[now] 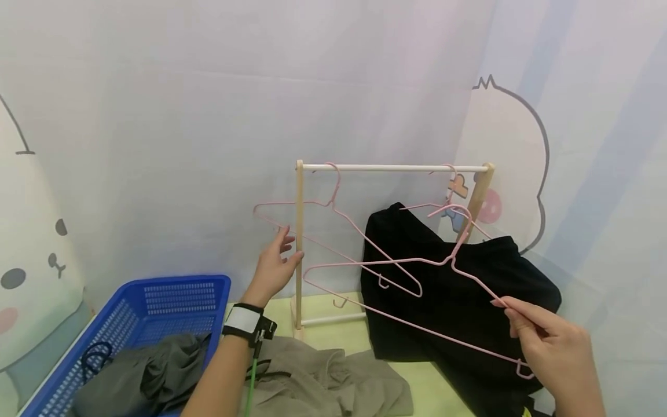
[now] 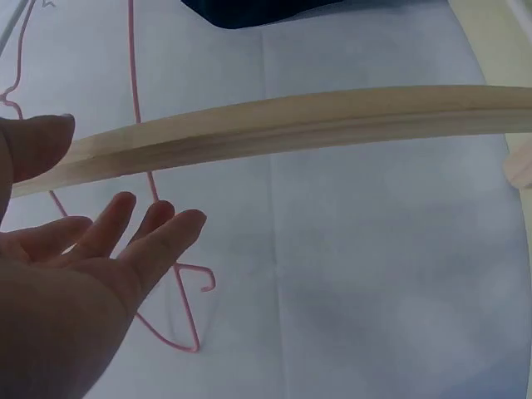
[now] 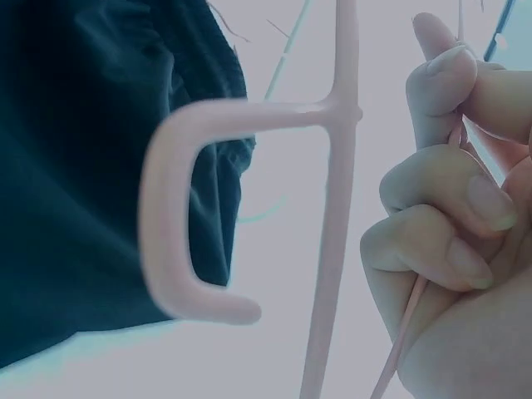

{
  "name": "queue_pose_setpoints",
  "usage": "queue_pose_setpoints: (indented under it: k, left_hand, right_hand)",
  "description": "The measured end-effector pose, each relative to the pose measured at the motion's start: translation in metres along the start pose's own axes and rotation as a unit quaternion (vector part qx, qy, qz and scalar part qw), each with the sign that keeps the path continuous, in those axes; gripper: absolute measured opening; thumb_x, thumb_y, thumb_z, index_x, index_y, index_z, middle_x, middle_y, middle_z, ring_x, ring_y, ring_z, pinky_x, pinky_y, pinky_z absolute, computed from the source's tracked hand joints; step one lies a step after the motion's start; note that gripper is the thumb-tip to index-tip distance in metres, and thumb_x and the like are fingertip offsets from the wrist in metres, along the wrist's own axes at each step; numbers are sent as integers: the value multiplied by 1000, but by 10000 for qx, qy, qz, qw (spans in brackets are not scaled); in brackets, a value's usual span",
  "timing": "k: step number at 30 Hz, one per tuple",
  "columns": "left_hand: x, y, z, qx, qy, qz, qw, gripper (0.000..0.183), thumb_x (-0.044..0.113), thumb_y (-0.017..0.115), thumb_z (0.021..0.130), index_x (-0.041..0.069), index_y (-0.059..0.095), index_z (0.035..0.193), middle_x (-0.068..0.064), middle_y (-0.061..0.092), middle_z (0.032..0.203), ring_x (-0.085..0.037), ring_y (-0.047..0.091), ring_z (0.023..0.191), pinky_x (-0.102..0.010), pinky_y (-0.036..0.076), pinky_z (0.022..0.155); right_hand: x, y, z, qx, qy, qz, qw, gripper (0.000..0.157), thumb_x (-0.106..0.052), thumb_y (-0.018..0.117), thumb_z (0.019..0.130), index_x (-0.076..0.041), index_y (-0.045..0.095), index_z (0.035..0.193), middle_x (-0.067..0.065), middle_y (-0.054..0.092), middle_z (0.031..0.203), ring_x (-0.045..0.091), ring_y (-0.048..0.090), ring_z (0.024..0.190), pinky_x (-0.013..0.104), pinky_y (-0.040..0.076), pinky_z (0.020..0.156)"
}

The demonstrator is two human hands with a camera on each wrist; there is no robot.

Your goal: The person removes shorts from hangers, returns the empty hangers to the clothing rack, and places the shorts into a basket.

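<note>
My right hand (image 1: 560, 347) pinches one sloping arm of a pink hanger (image 1: 453, 255), held in front of the rack with its hook up. In the right wrist view, curled fingers (image 3: 440, 183) wrap the thin rod, and a small side hook (image 3: 166, 208) of the hanger shows close up. The left hand (image 1: 273, 263) is beside the wooden left post (image 1: 299, 231) of the rack, thumb and fingers spread. Another pink hanger (image 1: 362, 231) hangs bare on the white rail (image 1: 385, 168). Black trousers (image 1: 417, 301) hang from a hanger at the rail's right end.
A blue basket (image 1: 184, 284) on the left contains dark grey clothing (image 1: 167, 365). A grey-green garment (image 1: 333, 382) lies on the light yellow tabletop (image 1: 349, 336) before the rack. Printed curtains (image 1: 208, 116) stand behind and on both sides.
</note>
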State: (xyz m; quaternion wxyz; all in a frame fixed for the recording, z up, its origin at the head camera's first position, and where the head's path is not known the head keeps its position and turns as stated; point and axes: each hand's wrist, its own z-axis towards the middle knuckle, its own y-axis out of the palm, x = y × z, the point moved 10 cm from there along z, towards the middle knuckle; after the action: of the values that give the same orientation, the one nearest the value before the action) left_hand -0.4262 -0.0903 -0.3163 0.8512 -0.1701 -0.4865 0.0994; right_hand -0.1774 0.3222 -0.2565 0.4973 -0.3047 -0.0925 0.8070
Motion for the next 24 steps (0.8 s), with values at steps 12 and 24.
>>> queue_pose_setpoints:
  k: [12, 24]
  left_hand:
    - [-8, 14, 15, 241, 97, -262, 9993, 31, 6, 60, 105, -2, 62, 135, -19, 67, 123, -35, 65, 116, -45, 60, 90]
    - [-11, 14, 12, 335, 16, -197, 9992, 29, 6, 60, 105, 1, 64, 133, -17, 68, 123, -35, 65, 114, -47, 60, 89]
  right_hand:
    - [-3, -11, 1, -22, -104, -177, 9998, 29, 8, 76, 87, -9, 81, 110, -19, 60, 73, -5, 36, 51, 19, 24, 42]
    - [-9, -73, 44, 1153, -88, -1008, 9882, 19, -2, 69, 97, -6, 82, 110, -34, 54, 70, -12, 30, 45, 16, 20, 37]
